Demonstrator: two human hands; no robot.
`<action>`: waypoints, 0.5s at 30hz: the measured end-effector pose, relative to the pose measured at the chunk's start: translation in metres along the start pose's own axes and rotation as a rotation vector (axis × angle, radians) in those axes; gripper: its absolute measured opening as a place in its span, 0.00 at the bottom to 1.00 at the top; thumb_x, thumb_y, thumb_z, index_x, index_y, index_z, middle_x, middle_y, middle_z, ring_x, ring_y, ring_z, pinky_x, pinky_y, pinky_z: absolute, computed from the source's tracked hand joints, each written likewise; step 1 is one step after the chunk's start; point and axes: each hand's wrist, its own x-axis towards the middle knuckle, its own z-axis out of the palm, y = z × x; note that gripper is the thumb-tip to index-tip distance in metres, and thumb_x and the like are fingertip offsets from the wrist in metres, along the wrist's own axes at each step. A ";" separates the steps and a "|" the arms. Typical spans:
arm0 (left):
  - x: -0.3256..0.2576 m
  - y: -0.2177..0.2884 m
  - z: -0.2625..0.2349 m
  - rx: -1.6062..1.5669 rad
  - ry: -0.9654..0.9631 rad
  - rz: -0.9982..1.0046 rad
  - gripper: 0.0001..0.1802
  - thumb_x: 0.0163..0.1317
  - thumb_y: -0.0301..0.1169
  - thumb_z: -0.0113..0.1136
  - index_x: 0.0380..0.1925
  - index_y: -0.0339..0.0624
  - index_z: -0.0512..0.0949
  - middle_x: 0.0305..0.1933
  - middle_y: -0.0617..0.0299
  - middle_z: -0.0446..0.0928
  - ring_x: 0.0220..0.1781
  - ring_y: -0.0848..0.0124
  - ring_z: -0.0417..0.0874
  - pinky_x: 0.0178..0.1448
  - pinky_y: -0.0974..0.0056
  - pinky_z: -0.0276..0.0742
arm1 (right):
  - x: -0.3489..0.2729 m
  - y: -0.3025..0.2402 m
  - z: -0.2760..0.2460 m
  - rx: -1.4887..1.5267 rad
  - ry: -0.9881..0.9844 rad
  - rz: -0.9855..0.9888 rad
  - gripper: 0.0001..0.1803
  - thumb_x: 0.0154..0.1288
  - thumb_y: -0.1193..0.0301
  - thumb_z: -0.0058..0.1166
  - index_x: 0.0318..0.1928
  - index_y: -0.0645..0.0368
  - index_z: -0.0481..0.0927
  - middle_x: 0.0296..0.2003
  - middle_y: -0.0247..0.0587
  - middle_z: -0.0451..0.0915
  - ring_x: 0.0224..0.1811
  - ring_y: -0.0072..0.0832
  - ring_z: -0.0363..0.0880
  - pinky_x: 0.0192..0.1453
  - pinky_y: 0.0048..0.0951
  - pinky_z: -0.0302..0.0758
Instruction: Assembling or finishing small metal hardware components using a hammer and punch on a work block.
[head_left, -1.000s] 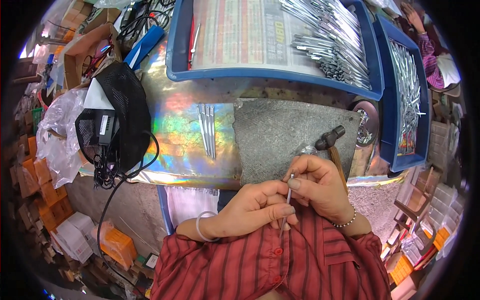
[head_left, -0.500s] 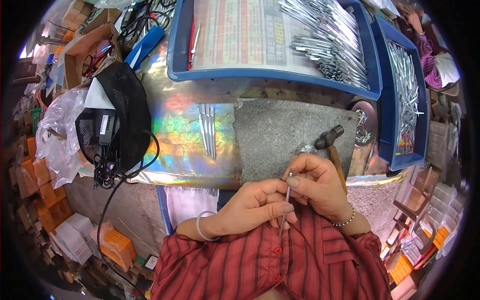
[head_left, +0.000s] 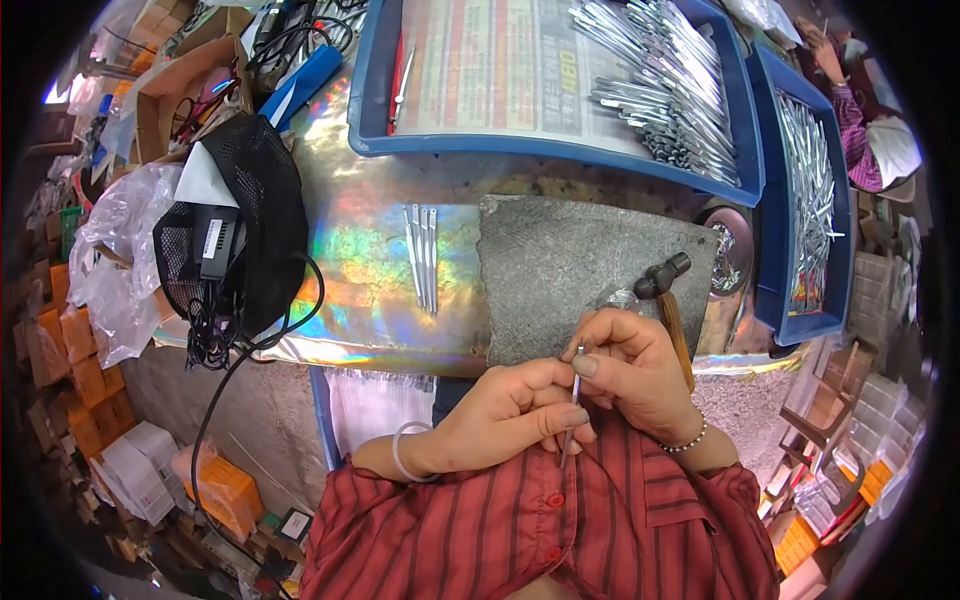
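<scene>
Both hands at bench's near edge, below grey slab [head_left: 590, 270]. Left hand [head_left: 510, 415] and right hand [head_left: 630, 370] pinch 1 thin metal pin [head_left: 573, 400], fingers closed. Hammer [head_left: 668, 300] just beside right hand.

A: What sort of place is this?
B: A small workshop. 2 blue trays [head_left: 560, 150] hold heaps of metal pieces [head_left: 660, 80], a hammer [head_left: 668, 300] lies on a grey slab [head_left: 570, 270], and boxes [head_left: 120, 450] crowd round the bench.
</scene>
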 end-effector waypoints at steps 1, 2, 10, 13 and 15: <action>0.000 0.001 0.000 -0.012 -0.001 -0.013 0.12 0.64 0.27 0.49 0.44 0.31 0.67 0.33 0.53 0.80 0.30 0.73 0.81 0.33 0.75 0.76 | 0.000 0.000 0.001 -0.002 -0.001 0.001 0.03 0.58 0.79 0.52 0.33 0.64 0.72 0.31 0.36 0.72 0.20 0.13 0.65 0.19 0.13 0.61; 0.000 0.001 -0.001 -0.013 -0.001 -0.011 0.12 0.64 0.27 0.49 0.44 0.31 0.67 0.33 0.53 0.80 0.30 0.73 0.81 0.33 0.75 0.76 | 0.000 0.000 0.001 0.005 0.005 0.004 0.03 0.58 0.79 0.52 0.33 0.64 0.72 0.31 0.35 0.73 0.20 0.13 0.65 0.19 0.13 0.61; -0.001 0.001 -0.003 -0.078 -0.021 -0.035 0.10 0.65 0.28 0.49 0.42 0.32 0.67 0.33 0.51 0.80 0.28 0.70 0.82 0.31 0.74 0.76 | 0.002 0.001 0.006 0.029 0.023 0.011 0.04 0.58 0.79 0.53 0.33 0.64 0.73 0.30 0.35 0.73 0.19 0.12 0.64 0.19 0.13 0.60; -0.002 0.000 -0.004 -0.083 -0.017 -0.034 0.10 0.65 0.28 0.48 0.42 0.32 0.67 0.33 0.51 0.80 0.28 0.70 0.82 0.31 0.74 0.76 | 0.002 0.001 0.006 0.027 0.026 0.018 0.04 0.58 0.78 0.53 0.33 0.64 0.73 0.30 0.35 0.73 0.19 0.12 0.64 0.19 0.13 0.60; -0.002 0.000 -0.004 -0.087 -0.019 -0.037 0.10 0.65 0.28 0.48 0.42 0.32 0.67 0.33 0.51 0.80 0.28 0.70 0.82 0.31 0.74 0.76 | 0.002 0.001 0.006 0.023 0.035 0.028 0.04 0.57 0.78 0.54 0.33 0.63 0.73 0.30 0.35 0.74 0.19 0.13 0.64 0.19 0.13 0.60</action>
